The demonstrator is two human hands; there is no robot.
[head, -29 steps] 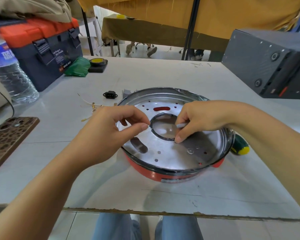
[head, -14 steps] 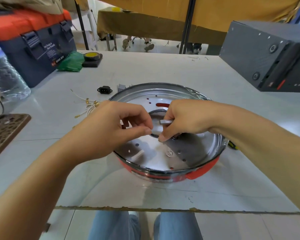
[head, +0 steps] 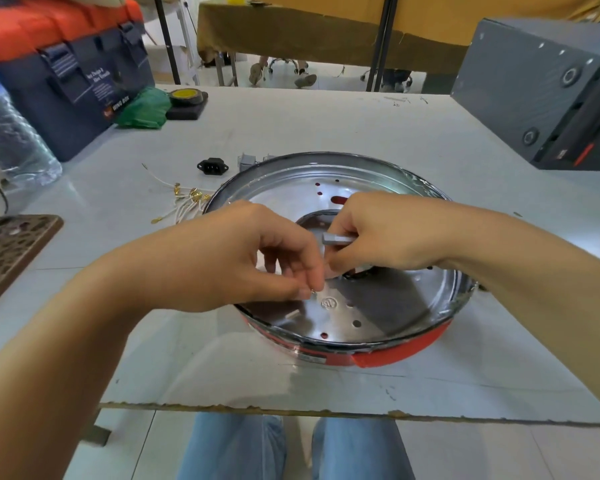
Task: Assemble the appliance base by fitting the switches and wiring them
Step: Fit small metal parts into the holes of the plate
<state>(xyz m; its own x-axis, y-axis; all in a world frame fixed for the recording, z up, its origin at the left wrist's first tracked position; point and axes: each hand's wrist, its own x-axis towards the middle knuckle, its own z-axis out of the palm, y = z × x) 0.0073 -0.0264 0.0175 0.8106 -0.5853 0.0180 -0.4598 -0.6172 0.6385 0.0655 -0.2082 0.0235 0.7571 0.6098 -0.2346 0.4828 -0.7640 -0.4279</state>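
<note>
Fastening inside appliance base (head: 378,327); right hand (head: 378,237) clamped on grey bit (head: 336,239); left hand (head: 257,258) pinching small screw (head: 313,291); next, seating screw squarely.

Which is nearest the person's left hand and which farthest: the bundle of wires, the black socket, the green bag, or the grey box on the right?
From the left hand:
1. Bundle of wires, just beyond it, to the left.
2. Black socket, farther back on the table.
3. Green bag, far back left, by the toolbox.
4. Grey box, far back right.

water bottle (head: 11,133) blurred, cut off left; left hand's (head: 243,258) pinched item tiny
</note>
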